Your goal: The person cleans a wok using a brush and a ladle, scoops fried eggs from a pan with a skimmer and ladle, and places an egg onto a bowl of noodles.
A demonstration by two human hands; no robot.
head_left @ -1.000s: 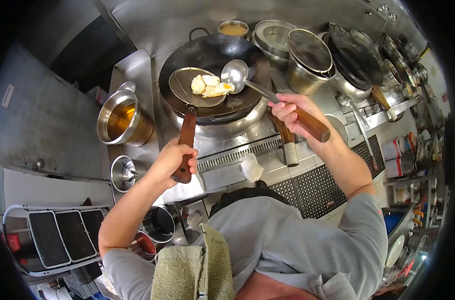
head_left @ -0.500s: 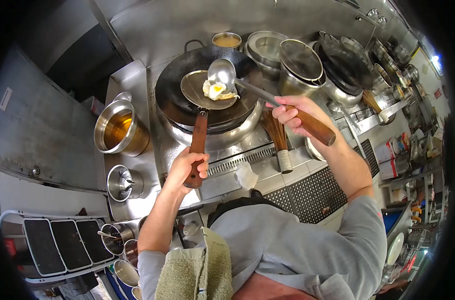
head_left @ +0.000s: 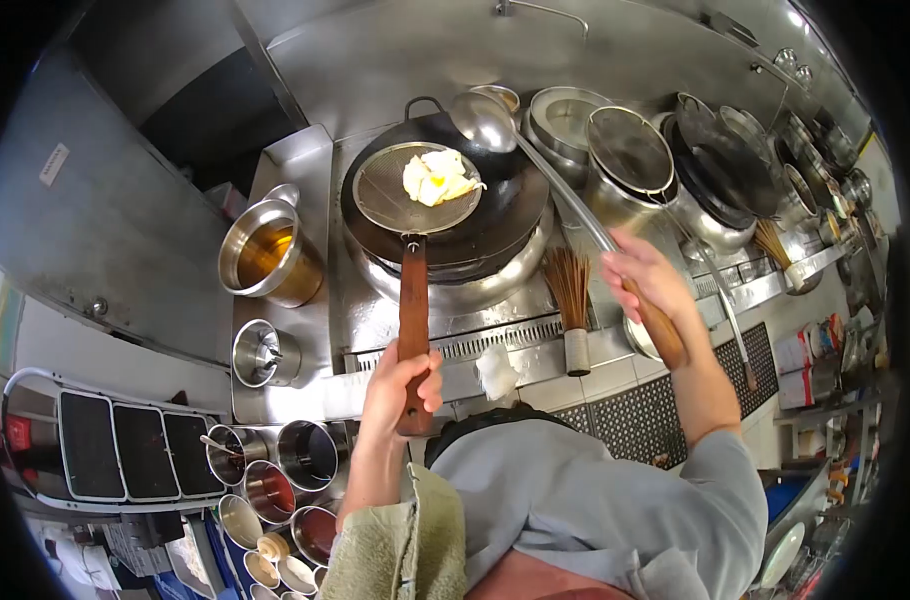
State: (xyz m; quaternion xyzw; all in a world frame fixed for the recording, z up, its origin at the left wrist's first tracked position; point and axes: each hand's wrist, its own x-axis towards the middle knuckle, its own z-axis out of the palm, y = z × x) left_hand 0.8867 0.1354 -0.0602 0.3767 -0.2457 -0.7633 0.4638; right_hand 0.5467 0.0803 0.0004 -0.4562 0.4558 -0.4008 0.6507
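Note:
My left hand (head_left: 399,392) is wrapped round the wooden handle of a round mesh strainer (head_left: 380,195), which is over the black wok (head_left: 515,215). Cooked egg (head_left: 437,178) with some yellow yolk lies on the strainer's mesh, right of its centre. My right hand (head_left: 647,278) grips the ladle (head_left: 567,190) near where its metal shaft meets the wooden handle. The ladle's bowl is above the wok's far rim, apart from the egg. Below the wok's right side, a bamboo brush (head_left: 573,300) rests on the stove edge.
A metal pot of amber liquid (head_left: 293,275) and a smaller metal cup (head_left: 275,352) stand left of the wok. Pots with another strainer (head_left: 630,150) and a second dark wok (head_left: 730,160) are at right. Sauce containers (head_left: 270,490) sit at lower left. A white cloth (head_left: 496,372) lies on the front edge.
The ladle has moved from beside and over the egg, up and away toward the wok's far rim. The strainer with the egg appears larger and raised. The camera view has also shifted.

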